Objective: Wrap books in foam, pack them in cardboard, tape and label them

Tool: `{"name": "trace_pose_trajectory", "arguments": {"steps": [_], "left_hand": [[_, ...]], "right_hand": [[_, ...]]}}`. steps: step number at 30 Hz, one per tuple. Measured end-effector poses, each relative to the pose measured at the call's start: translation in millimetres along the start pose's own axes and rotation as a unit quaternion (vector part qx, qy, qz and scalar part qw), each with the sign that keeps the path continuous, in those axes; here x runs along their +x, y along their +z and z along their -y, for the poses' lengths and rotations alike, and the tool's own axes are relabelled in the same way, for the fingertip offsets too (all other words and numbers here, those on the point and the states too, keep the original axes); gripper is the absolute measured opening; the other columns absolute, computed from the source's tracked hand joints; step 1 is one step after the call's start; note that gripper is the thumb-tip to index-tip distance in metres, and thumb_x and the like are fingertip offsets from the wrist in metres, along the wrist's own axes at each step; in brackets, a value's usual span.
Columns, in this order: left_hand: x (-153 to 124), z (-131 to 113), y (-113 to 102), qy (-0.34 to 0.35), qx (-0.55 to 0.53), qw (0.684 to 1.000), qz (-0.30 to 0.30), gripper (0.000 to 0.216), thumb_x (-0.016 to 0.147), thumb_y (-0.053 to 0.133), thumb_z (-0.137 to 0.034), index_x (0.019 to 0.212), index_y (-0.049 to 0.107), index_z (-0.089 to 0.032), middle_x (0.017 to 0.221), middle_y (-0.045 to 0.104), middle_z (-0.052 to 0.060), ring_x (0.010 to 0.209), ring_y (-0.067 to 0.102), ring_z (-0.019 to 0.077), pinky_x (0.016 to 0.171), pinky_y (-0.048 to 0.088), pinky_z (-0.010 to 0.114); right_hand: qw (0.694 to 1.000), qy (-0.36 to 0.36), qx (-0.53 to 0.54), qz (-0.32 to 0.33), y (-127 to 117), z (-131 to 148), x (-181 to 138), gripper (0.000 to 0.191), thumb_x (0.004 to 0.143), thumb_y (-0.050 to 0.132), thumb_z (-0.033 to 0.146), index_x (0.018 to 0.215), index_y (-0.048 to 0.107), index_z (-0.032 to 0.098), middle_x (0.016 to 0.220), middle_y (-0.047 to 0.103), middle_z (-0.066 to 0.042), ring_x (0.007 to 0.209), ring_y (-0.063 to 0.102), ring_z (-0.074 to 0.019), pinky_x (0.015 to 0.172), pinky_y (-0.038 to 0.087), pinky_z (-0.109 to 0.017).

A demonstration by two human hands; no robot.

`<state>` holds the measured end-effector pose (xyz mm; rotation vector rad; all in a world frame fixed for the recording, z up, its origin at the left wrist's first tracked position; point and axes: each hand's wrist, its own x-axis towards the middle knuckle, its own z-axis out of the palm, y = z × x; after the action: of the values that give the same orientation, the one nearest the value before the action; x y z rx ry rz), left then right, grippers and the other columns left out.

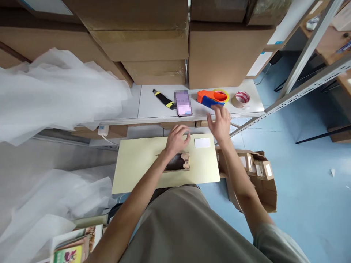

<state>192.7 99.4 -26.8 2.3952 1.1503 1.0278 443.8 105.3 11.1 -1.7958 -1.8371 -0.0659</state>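
My left hand (177, 140) hovers over a small open cardboard box (187, 166), its fingers loosely curled and the thumb a little apart from them. The box lies on a pale yellow board (134, 160), and my forearm covers its left part. My right hand (221, 122) reaches to the shelf's front edge, thumb and fingers apart. Its fingertips overlap the lower edge of an orange and blue tape dispenser (210, 98); whether they touch it I cannot tell. A white label (202, 143) lies on the board between my hands.
On the white shelf (153, 113) lie a black and yellow utility knife (163, 99), a phone (183, 103) and a tape roll (241, 99). Large cartons (219, 54) stand behind. White wrapping sheets (60, 95) hang at left. An open carton (267, 193) with small boxes sits at right.
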Motion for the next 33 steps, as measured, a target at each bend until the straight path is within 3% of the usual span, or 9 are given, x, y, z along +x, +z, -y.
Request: {"name": "trace_pose_trajectory", "arguments": {"steps": [4,8,12,16,19,23,27,33], "left_hand": [[77,-48,-3,0.068,-0.052,0.992,-0.092,0.009,0.097,0.066,-0.015,0.098,0.069,-0.023,0.115,0.079,0.008,0.111,0.072,0.0252,0.104,0.058,0.044],[89,-79,-8,0.069,-0.088,0.986,-0.123,0.009,0.098,0.066,-0.017,0.094,0.068,-0.024,0.111,0.079,0.006,0.108,0.073,0.0238,0.102,0.058,0.043],[49,-79,-13,0.019,-0.126,0.986,-0.112,0.011,0.098,0.065,-0.016,0.091,0.069,-0.024,0.107,0.08,0.007,0.107,0.075,0.0239,0.101,0.06,0.043],[-15,-70,-21,-0.088,-0.152,0.981,-0.087,0.013,0.101,0.062,-0.019,0.096,0.073,-0.024,0.107,0.081,0.008,0.105,0.077,0.0244,0.099,0.063,0.043],[-63,-67,-29,-0.173,-0.183,0.964,-0.084,0.015,0.105,0.06,-0.024,0.104,0.075,-0.024,0.106,0.082,0.008,0.104,0.078,0.0234,0.097,0.064,0.042],[-112,-72,-43,-0.268,-0.24,0.93,-0.073,0.014,0.107,0.066,-0.034,0.111,0.073,-0.022,0.108,0.081,0.008,0.1,0.079,0.0203,0.092,0.065,0.035],[-139,-79,-62,-0.288,-0.265,0.918,-0.065,0.014,0.106,0.068,-0.036,0.109,0.071,-0.022,0.104,0.08,0.006,0.093,0.078,0.0194,0.087,0.066,0.033],[-157,-89,-93,-0.249,-0.266,0.926,-0.096,0.005,0.104,0.067,-0.023,0.106,0.071,-0.024,0.102,0.079,0.005,0.093,0.076,0.0197,0.085,0.063,0.033]], "right_hand": [[0.995,0.035,-0.086,0.039,-6,-12,70,0.049,0.113,0.05,0.038,0.15,0.057,0.007,0.145,0.065,-0.029,0.139,0.058,-0.0434,0.119,0.044,-0.063],[0.985,0.052,-0.111,0.123,13,-24,94,0.046,0.108,0.058,0.033,0.143,0.057,0.002,0.13,0.073,-0.031,0.128,0.064,-0.042,0.119,0.043,-0.061],[0.993,0.047,-0.06,0.091,22,-28,73,0.044,0.111,0.055,0.038,0.142,0.055,0.006,0.12,0.075,-0.028,0.119,0.069,-0.0396,0.114,0.048,-0.06],[0.991,0.088,0.083,0.058,13,-3,2,0.055,0.114,0.05,0.06,0.145,0.051,0.014,0.119,0.072,-0.023,0.11,0.073,-0.0385,0.092,0.06,-0.054],[0.956,0.118,0.252,0.096,1,38,-65,0.055,0.108,0.06,0.07,0.137,0.056,0.023,0.11,0.073,-0.013,0.098,0.072,-0.0321,0.082,0.062,-0.044],[0.876,0.177,0.416,0.168,-6,96,-133,0.052,0.099,0.073,0.075,0.115,0.06,0.027,0.098,0.073,-0.005,0.087,0.069,-0.0244,0.079,0.061,-0.037],[0.837,0.219,0.456,0.209,-5,135,-164,0.057,0.096,0.073,0.079,0.114,0.062,0.026,0.102,0.074,-0.006,0.089,0.07,-0.0243,0.081,0.061,-0.036],[0.819,0.24,0.469,0.228,-10,164,-176,0.064,0.094,0.072,0.084,0.118,0.066,0.025,0.102,0.076,-0.007,0.088,0.071,-0.0253,0.08,0.061,-0.038]]}}
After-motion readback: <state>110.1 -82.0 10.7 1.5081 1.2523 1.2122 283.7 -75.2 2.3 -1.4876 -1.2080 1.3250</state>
